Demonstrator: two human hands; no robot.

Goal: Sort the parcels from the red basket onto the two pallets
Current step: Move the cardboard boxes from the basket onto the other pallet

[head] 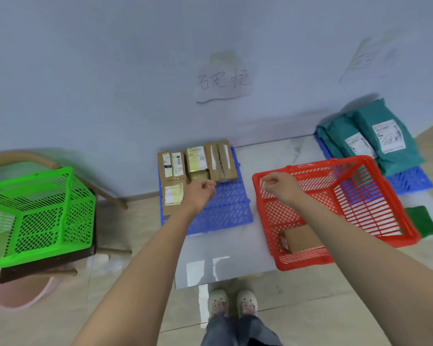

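Note:
The red basket (375,221) stands on the floor right of centre, with one brown cardboard parcel (301,239) lying in its near corner. The blue pallet (225,208) in the middle carries several brown box parcels (198,162) along its far and left sides. At the far right a second blue pallet (410,182) holds a stack of teal bag parcels (375,136). My left hand (201,192) hovers over the middle pallet with its fingers curled and nothing in it. My right hand (278,183) hangs over the basket's far left corner, loosely curled and empty.
A green basket (43,211) rests on a wooden chair at the left, above a pink tub (20,293). Paper signs are taped to the wall above each pallet. A green item (423,221) lies on the floor right of the red basket. My feet (231,302) are at the bottom centre.

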